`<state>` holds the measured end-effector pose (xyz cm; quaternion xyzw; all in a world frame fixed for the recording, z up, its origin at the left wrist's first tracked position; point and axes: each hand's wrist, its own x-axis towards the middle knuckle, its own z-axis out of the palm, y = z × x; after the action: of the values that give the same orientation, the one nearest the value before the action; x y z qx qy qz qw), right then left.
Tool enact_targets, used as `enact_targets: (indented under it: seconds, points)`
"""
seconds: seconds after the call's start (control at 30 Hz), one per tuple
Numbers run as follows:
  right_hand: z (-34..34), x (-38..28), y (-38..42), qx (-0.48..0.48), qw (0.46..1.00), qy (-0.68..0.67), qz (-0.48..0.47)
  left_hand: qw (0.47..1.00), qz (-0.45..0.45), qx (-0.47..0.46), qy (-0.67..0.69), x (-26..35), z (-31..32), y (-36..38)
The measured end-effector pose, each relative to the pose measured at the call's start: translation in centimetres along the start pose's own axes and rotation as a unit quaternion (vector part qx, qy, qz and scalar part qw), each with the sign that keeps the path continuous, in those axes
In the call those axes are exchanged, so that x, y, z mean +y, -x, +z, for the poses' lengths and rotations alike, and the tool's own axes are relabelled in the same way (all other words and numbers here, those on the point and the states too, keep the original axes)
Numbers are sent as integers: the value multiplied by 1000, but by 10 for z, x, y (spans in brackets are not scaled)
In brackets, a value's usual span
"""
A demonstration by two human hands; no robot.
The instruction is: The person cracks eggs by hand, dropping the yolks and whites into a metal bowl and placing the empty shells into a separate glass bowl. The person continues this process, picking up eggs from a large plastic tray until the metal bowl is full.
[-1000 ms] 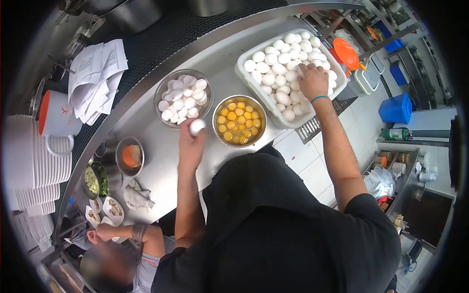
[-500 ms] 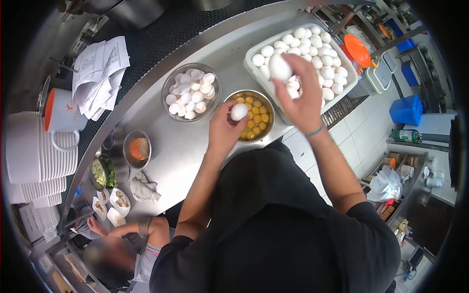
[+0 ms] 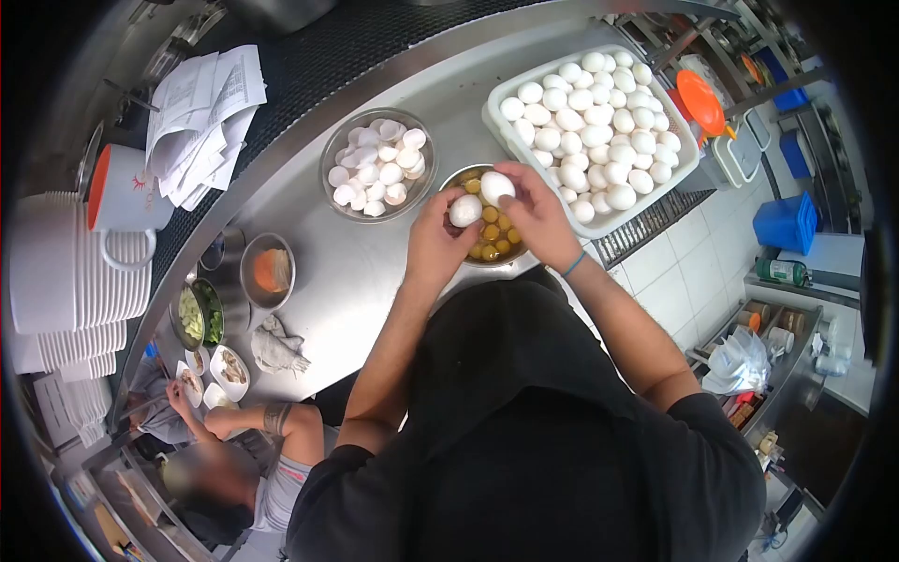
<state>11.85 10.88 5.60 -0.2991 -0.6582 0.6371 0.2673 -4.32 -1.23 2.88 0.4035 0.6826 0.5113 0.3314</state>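
Over a metal bowl of cracked eggs (image 3: pixel 486 260), my left hand (image 3: pixel 433 234) is closed round a white egg (image 3: pixel 464 211). A second white egg (image 3: pixel 497 187) sits between the fingers of my right hand (image 3: pixel 541 222), close beside the first. Several yolks float in clear white in the bowl below. To the right stands a white plastic crate (image 3: pixel 592 225) heaped with whole white eggs (image 3: pixel 599 136). A metal bowl (image 3: pixel 343 208) to the left holds a pile of eggshells (image 3: pixel 379 167).
A small metal bowl (image 3: pixel 246 290) with something orange, a grey cloth (image 3: pixel 276 347) and small white dishes (image 3: pixel 229 373) lie along the steel counter (image 3: pixel 342 290). A co-worker (image 3: pixel 292 440) is at the lower left. Paper slips (image 3: pixel 206 122) hang on the far ledge.
My right hand has moved from above the crate leftward to the egg bowl, bringing its egg beside the left one. The co-worker's arm has shifted slightly.
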Motion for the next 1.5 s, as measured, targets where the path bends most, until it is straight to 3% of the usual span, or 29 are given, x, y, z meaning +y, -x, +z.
enact_targets:
  seconds: [0.07,0.17,0.27,0.37,0.47,0.57,0.77,1.27,1.5]
  points:
    - [-8,6,-2,-33,989,-110,95,1000,14,8,4,3,-2,2]
    - [-5,-14,-3,-59,981,-42,181,999,24,3,-30,4,-6,1]
    - [-1,-3,-4,-94,989,94,62,999,30,-31,-32,9,-10,0]
    - [1,5,-6,-93,989,103,48,995,62,-37,-74,15,-12,2]
    - [-1,7,-7,-87,989,95,72,996,12,-62,59,8,-14,2]
    - [0,5,-3,-62,989,132,34,985,-83,-59,137,22,-20,3]
    - [8,9,3,-16,981,194,-7,996,-60,-30,61,11,-10,3]
    - [12,6,4,4,970,229,-81,998,-23,38,52,7,2,6]
    - [5,0,2,-22,966,243,-90,998,-28,11,58,8,-6,8]
